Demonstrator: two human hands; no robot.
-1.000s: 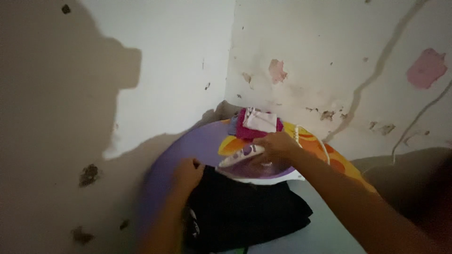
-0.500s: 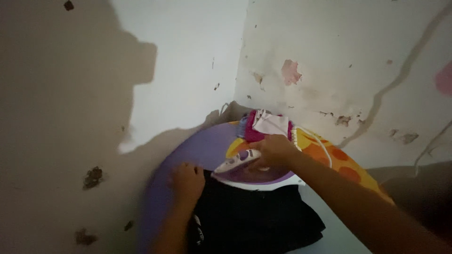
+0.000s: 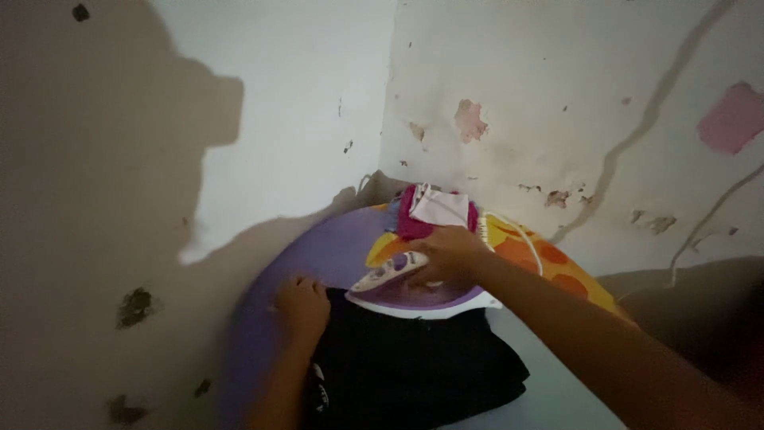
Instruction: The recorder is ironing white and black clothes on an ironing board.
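The cracked wall [image 3: 557, 95] closed in the corner behind the purple ironing board [image 3: 318, 247]. A black garment [image 3: 414, 366] lay across the board, the left hand [image 3: 302, 306] pressing flat, fingers spread, on its edge. The iron [image 3: 414, 287] sat on the garment's far end, long axis sideways, nose pointing left, the right hand [image 3: 450, 253] wrapped around its handle. Folded pink and white cloths [image 3: 434, 211] were stacked just behind.

1. A purple stretch of the ironing board [image 3: 318, 251] lies open left of the clothes iron [image 3: 418, 291].
2. Folded pink and white cloths [image 3: 434, 211] block the far end, close against the peeling corner walls [image 3: 509, 119].
3. The iron's white cord [image 3: 521, 239] crosses the orange-patterned side.
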